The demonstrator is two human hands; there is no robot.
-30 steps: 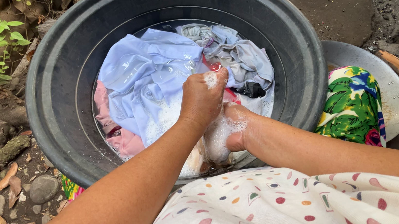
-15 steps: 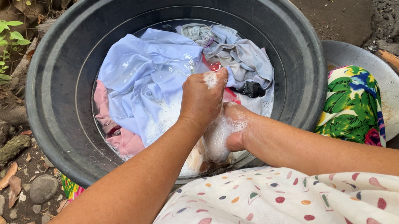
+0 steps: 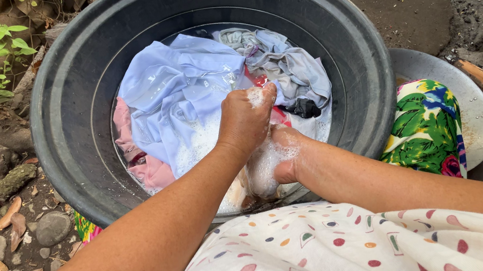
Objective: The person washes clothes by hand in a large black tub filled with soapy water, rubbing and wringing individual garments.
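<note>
Gripping a sudsy pale cloth (image 3: 262, 170) in both fists, left hand (image 3: 245, 119) and right hand (image 3: 285, 151) work inside a round dark plastic basin (image 3: 62, 116) of soaked, crumpled laundry (image 3: 185, 93).

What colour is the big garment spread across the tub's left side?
Pale blue: the shirt-like garment lies wet in the dark grey tub, clearest in the head view.

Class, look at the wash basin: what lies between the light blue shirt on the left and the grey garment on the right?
In the head view, a strip of red cloth shows between the light blue shirt and the grey garment, just above the soapy left hand.
</note>
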